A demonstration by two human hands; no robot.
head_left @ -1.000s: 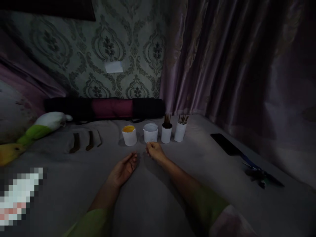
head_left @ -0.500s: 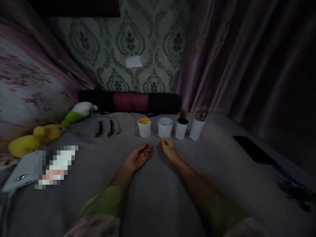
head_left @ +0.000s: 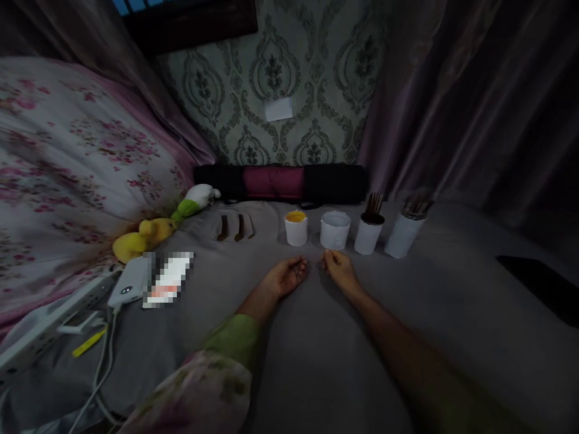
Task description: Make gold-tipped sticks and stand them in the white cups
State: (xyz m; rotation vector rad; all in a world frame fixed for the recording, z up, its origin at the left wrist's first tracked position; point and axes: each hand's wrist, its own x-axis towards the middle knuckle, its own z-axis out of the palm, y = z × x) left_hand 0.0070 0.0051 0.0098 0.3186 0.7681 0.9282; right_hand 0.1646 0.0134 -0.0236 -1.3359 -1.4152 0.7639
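My left hand (head_left: 284, 277) hovers or rests over the grey sheet, palm partly up, fingers loosely curled and holding nothing visible. It is nearest to a white tub of yellow paint (head_left: 296, 232). My right hand (head_left: 340, 269) is closed, thumb against the fingers, just in front of a white tub (head_left: 335, 235) with pale, greyish contents. Anything inside that grip is hidden. To the right stand two white cups, one upright (head_left: 367, 237) and one slightly tilted (head_left: 402, 236), both holding thin brown sticks, perhaps brushes.
Three thin brown pieces (head_left: 239, 229) lie at the left back. Beyond is a long black and maroon roll (head_left: 275, 182). Plush toys (head_left: 140, 239), a white device with cables (head_left: 129, 283) and a power strip (head_left: 58, 322) are left. A dark flat object (head_left: 540, 286) lies right.
My view has turned left, so everything appears shifted right and the power strip and cables now show. Both hands keep nearly the same pose and place before the tubs.
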